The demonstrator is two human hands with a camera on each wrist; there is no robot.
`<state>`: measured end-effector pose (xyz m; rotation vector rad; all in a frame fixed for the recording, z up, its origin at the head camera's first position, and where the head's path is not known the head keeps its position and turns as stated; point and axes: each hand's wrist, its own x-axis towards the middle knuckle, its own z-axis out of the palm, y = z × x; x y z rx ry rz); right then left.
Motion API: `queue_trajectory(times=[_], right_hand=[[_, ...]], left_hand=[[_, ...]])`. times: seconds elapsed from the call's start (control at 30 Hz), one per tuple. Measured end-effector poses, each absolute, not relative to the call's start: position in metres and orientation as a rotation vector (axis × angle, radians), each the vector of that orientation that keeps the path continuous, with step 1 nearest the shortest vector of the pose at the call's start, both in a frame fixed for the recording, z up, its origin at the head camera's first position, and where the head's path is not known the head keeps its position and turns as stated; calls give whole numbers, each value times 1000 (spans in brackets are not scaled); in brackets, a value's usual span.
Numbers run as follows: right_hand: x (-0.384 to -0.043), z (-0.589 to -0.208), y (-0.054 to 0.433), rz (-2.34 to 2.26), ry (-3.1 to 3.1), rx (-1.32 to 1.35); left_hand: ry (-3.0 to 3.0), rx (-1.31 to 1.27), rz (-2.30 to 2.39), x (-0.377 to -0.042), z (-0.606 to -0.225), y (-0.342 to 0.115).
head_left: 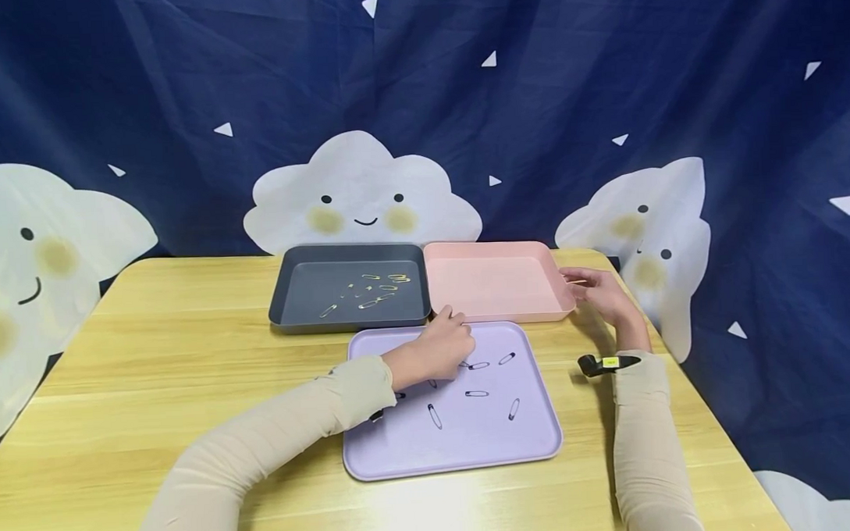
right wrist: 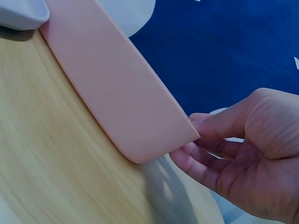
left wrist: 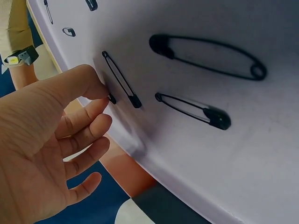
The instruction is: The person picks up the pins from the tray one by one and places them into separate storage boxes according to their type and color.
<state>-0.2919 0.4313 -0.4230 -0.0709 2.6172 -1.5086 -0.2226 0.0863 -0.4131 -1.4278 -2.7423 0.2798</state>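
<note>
My left hand (head_left: 438, 347) reaches over the far part of the lavender tray (head_left: 473, 447). In the left wrist view, its thumb and forefinger pinch a black safety pin (left wrist: 112, 98), mostly hidden behind the fingertips. Close by on the tray lie other black safety pins, one beside the fingertips (left wrist: 122, 80) and a larger-looking one (left wrist: 208, 57). At the right side of the pink tray (head_left: 492, 283), my right hand (head_left: 598, 292) holds the tray's rim near a corner, thumb on one side and fingers on the other in the right wrist view (right wrist: 238, 149).
A dark grey tray (head_left: 306, 281) with several gold safety pins (head_left: 387, 288) stands left of the pink tray, against it. The lavender tray lies in front of both on the wooden table (head_left: 189, 367). A blue curtain (head_left: 419, 101) with clouds hangs behind the table.
</note>
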Motion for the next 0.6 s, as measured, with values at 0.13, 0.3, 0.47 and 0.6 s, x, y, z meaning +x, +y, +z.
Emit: queue_trajectory(times=[0.13,0.3,0.47,0.6], right_hand=[[-293,-424,428,-1483,2651,-81],[-294,-425,427,-1467,2675,-92],[-295,-425,426,-1485,2663,-86],[-295,-425,425,-1472,2674,-95]], left_hand=[[-2756,-1429,269,-224,-414,88],[-2784,-1420,272,-225,-414,89],[-2810,-1420,260,-225,-412,90],[-2817,-1423,252,-226,-412,90]])
